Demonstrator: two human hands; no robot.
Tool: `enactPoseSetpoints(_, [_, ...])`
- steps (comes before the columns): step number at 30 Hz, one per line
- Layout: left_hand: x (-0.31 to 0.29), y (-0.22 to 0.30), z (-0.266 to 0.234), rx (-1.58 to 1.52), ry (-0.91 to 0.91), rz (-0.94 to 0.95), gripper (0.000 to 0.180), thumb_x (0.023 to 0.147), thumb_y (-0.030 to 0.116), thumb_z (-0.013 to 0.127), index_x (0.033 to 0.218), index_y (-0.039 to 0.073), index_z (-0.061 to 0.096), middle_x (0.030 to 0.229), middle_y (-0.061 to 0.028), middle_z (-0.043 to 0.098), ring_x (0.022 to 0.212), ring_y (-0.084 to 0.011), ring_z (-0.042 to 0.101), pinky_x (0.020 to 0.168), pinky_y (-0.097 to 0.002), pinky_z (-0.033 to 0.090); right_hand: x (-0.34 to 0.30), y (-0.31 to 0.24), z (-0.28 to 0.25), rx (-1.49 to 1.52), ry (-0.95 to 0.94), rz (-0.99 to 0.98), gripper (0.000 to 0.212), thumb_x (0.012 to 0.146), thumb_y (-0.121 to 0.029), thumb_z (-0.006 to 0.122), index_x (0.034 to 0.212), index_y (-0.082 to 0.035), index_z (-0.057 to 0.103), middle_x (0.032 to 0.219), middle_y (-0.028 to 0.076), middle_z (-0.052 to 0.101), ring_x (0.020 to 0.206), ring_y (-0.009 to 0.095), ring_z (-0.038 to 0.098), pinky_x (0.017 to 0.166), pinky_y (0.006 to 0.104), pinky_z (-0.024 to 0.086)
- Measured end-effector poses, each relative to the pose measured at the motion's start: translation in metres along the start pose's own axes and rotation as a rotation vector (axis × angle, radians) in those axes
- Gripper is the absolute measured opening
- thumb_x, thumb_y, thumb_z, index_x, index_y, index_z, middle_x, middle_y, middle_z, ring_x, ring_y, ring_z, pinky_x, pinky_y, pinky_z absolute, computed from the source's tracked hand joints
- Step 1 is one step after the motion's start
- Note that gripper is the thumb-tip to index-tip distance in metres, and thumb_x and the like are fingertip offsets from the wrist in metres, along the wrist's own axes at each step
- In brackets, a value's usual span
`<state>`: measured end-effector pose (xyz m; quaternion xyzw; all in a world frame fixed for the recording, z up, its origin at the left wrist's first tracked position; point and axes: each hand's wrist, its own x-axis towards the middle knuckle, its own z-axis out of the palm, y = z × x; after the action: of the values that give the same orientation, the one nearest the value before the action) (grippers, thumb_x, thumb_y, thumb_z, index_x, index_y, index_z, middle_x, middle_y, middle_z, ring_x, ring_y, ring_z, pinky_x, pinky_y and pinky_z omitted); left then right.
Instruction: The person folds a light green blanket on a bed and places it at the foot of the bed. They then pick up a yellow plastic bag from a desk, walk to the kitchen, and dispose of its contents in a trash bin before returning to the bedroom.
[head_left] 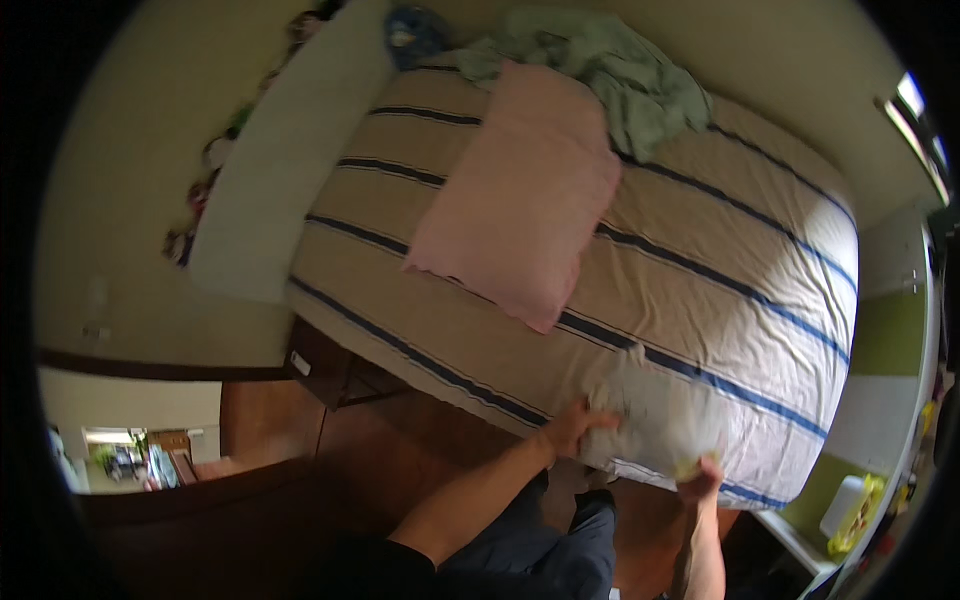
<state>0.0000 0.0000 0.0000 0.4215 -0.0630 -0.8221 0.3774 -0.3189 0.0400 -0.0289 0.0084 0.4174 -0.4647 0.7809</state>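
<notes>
A crumpled whitish bag-like thing [655,415] with faint dark marks lies against the near right edge of the bed, blurred by motion. My left hand [572,428] grips its left edge with the fingers closed. At its lower right corner, which looks yellowish, my right hand [702,480] is closed in a pinch. Farther off, a pink pillow [530,190] lies flat across the striped bedsheet [350,230], apart from both hands.
A rumpled light green blanket [625,75] lies at the far side by the wall, with a blue bundle [415,38] beside it. A white headboard-like panel [285,170] stands left. On the right are shelves [890,330] and a white-and-yellow package [850,510]. Brown floor [370,450] shows below.
</notes>
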Motion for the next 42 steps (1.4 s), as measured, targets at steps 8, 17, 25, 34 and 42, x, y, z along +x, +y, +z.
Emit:
enactPoseSetpoints(8, [-0.202, -0.022, -0.033, -0.293, 0.0, -0.026, 0.06, 0.072, 0.002, 0.06, 0.131, 0.002, 0.048, 0.118, -0.0151, 0.061, 0.106, -0.0293, 0.06, 0.093, -0.0435, 0.049, -0.102, 0.099, 0.109, -0.067, -0.115, 0.143, 0.075, 0.064, -0.025, 0.061, 0.135, -0.007, 0.045, 0.127, 0.014, 0.056, 0.115, 0.035, 0.054, 0.103, 0.0506, 0.041])
enactPoseSetpoints(17, [-0.294, 0.0, -0.093, -0.505, -0.017, 0.345, 0.066, 0.068, -0.002, 0.052, 0.133, 0.001, 0.045, 0.124, -0.0192, 0.058, 0.113, -0.0333, 0.058, 0.098, -0.0446, 0.047, -0.064, 0.187, 0.205, -0.256, -0.398, 0.828, 0.078, 0.088, -0.064, 0.049, 0.145, -0.012, 0.035, 0.145, 0.012, 0.042, 0.132, 0.031, 0.04, 0.11, 0.0493, 0.03])
enactPoseSetpoints(25, [-0.351, 0.115, -0.22, -0.384, 0.281, 0.535, 0.068, 0.065, -0.003, 0.051, 0.133, 0.001, 0.047, 0.125, -0.0175, 0.058, 0.111, -0.0351, 0.059, 0.099, -0.0441, 0.047, 0.014, 0.299, 0.342, -0.401, -0.213, 0.774, 0.056, 0.081, -0.014, 0.061, 0.132, 0.001, 0.046, 0.123, 0.019, 0.059, 0.112, 0.035, 0.057, 0.104, 0.0454, 0.041])
enactPoseSetpoints(34, [-0.397, 0.308, -0.439, -0.058, 0.455, 0.644, 0.071, 0.065, -0.006, 0.056, 0.134, 0.003, 0.043, 0.119, -0.0154, 0.058, 0.105, -0.0321, 0.061, 0.093, -0.0465, 0.05, 0.107, 0.463, 0.539, -0.506, -0.271, 0.53, 0.046, 0.084, -0.007, 0.063, 0.127, -0.001, 0.049, 0.116, 0.015, 0.06, 0.108, 0.032, 0.059, 0.093, 0.0474, 0.05])
enactPoseSetpoints(42, [-0.386, 0.411, -0.562, 0.646, 1.111, 0.379, 0.056, 0.076, 0.01, 0.066, 0.128, 0.002, 0.047, 0.122, -0.0193, 0.056, 0.109, -0.0355, 0.057, 0.094, -0.0471, 0.047, 0.155, 0.525, 0.548, -0.672, -0.158, 0.258, 0.048, 0.089, -0.014, 0.065, 0.132, -0.01, 0.044, 0.121, 0.008, 0.059, 0.111, 0.024, 0.057, 0.09, 0.0393, 0.049])
